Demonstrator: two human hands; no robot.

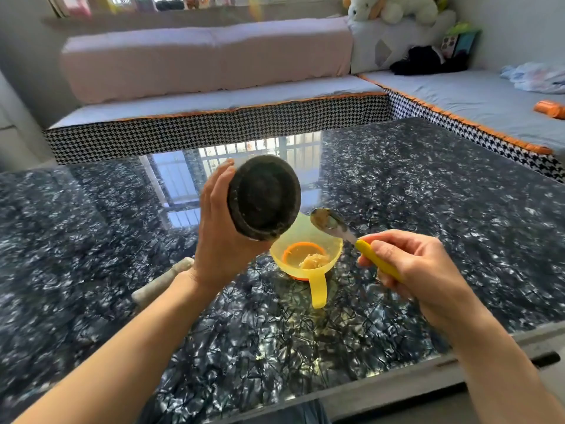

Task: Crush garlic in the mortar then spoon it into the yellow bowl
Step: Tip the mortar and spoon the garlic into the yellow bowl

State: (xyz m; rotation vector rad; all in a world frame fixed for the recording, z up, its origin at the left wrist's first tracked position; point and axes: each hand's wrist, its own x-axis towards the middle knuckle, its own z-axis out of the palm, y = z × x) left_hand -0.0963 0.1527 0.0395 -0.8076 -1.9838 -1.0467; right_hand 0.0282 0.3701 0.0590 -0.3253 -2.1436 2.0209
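Mortar tipped over bowl, garlic partly across.

Desk (pixel 397 209), dark marbled: my L hand (pixel 220 240) has fingers wrapped round mortar (pixel 264 198), lifted, mouth tilted twd me, above yellow bowl (pixel 305 255). Pestle (pixel 159 283) lies behind L wrist. R hand (pixel 419 270) fingers pinching spoon (pixel 348 234) by yellow handle, paste on it; garlic lump (pixel 312 260) in bowl.

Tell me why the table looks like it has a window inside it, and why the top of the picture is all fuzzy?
Head view: the glossy table mirrors a bright barred window, making glare behind the mortar; the far sill and the plush toy are soft and washed out by backlight; the wide lens bends the table's edges; the hands, the spoon and the bowl look sharp.
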